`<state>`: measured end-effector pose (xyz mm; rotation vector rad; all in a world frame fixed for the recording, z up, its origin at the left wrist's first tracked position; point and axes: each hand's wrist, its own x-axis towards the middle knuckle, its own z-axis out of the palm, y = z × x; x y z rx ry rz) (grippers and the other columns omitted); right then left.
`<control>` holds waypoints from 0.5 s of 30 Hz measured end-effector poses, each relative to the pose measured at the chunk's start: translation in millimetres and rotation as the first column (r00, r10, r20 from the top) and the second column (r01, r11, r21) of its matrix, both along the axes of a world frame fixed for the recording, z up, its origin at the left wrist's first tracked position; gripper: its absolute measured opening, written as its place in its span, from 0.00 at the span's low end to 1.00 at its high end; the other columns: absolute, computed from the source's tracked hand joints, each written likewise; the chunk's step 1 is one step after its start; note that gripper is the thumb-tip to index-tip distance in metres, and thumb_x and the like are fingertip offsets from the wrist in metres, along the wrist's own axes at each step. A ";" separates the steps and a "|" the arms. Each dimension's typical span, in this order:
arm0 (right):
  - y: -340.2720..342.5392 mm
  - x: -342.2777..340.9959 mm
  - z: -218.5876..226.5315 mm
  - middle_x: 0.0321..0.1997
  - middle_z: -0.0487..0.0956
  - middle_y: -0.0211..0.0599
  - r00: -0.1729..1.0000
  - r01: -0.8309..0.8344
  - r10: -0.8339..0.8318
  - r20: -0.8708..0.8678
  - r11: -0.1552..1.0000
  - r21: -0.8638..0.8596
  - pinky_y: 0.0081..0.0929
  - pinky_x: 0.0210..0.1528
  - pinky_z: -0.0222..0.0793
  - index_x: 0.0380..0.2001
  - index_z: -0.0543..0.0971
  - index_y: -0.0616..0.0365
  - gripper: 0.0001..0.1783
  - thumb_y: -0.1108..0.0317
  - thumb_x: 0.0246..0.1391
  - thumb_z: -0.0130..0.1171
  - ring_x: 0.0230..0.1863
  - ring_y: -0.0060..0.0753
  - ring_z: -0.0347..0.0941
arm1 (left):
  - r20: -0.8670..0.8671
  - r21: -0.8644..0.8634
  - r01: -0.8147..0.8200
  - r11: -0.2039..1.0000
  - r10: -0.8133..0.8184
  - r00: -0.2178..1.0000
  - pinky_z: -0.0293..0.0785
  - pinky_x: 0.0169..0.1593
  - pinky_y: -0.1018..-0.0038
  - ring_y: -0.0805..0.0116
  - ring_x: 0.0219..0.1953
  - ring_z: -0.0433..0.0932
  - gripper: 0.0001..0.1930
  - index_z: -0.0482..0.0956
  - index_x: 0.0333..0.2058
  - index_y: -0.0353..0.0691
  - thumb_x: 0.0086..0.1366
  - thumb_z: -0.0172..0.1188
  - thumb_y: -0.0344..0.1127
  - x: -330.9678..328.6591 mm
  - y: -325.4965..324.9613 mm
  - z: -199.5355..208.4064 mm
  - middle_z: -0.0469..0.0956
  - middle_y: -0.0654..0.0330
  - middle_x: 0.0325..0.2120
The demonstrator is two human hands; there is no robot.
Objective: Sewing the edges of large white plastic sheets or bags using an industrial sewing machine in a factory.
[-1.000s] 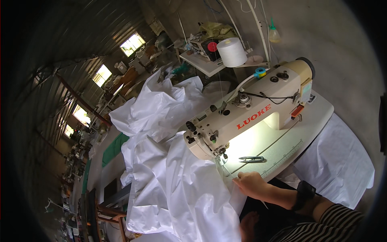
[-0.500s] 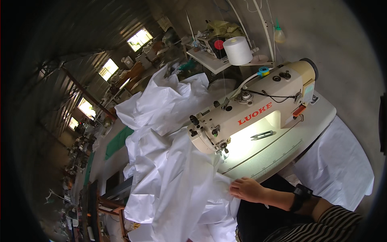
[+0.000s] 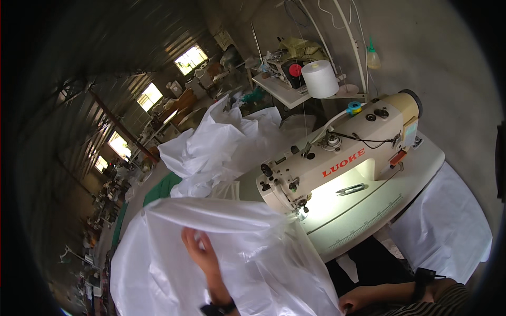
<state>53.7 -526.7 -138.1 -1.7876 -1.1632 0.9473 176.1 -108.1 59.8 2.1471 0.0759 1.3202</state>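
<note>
A large sheet of thin, glossy white fabric (image 3: 158, 263) spreads across the left and front of the sewing machine (image 3: 342, 158), raised into a long fold. My left hand (image 3: 199, 252) is against this sheet below the fold, its fingers loosely bent and apart. At the lower edge, my right hand (image 3: 352, 301) is closed at the sheet's right border, with its fingertips partly hidden. The fabric reaches the lit needle area (image 3: 301, 210) at the machine's head. Small thread snips (image 3: 350, 189) lie on the bed under the machine's arm.
A white thread cone (image 3: 320, 79) stands behind the machine. More white fabric lies bunched (image 3: 211, 142) at the back left, and another white piece (image 3: 443, 221) hangs at the right. A green cloth (image 3: 161, 188) is at the left. An oil bottle (image 3: 373, 57) hangs by the wall.
My left hand has come into view at the sheet. The near fabric has been lifted and spread leftward. My right hand has moved down and toward me from the table's front edge.
</note>
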 end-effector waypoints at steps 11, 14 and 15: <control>22.5 22.8 41.3 0.33 0.83 0.47 0.847 -0.178 0.227 -0.480 0.973 0.146 0.33 0.38 0.71 0.35 0.82 0.63 0.23 0.51 0.51 0.67 0.34 0.35 0.78 | -0.794 0.312 0.548 0.776 -0.104 0.599 0.59 0.65 0.56 0.57 0.62 0.68 0.27 0.75 0.55 0.41 0.60 0.65 0.48 -111.4 -0.9 -139.5 0.71 0.48 0.57; 20.6 17.6 51.7 0.37 0.83 0.44 0.862 -0.401 0.365 -0.352 0.915 -0.033 0.36 0.38 0.72 0.41 0.81 0.63 0.25 0.50 0.54 0.65 0.36 0.40 0.79 | -0.685 0.487 0.529 0.695 -0.071 0.725 0.73 0.48 0.57 0.55 0.46 0.78 0.14 0.80 0.42 0.44 0.56 0.64 0.37 -143.2 14.7 -131.6 0.81 0.59 0.42; 15.2 18.9 53.8 0.39 0.84 0.43 0.849 -0.492 0.438 -0.297 0.860 -0.139 0.37 0.38 0.72 0.45 0.80 0.63 0.26 0.49 0.55 0.63 0.37 0.42 0.79 | -0.722 0.474 0.577 0.665 -0.081 0.687 0.73 0.46 0.58 0.55 0.45 0.78 0.12 0.80 0.40 0.45 0.56 0.65 0.37 -163.0 20.6 -126.1 0.81 0.60 0.40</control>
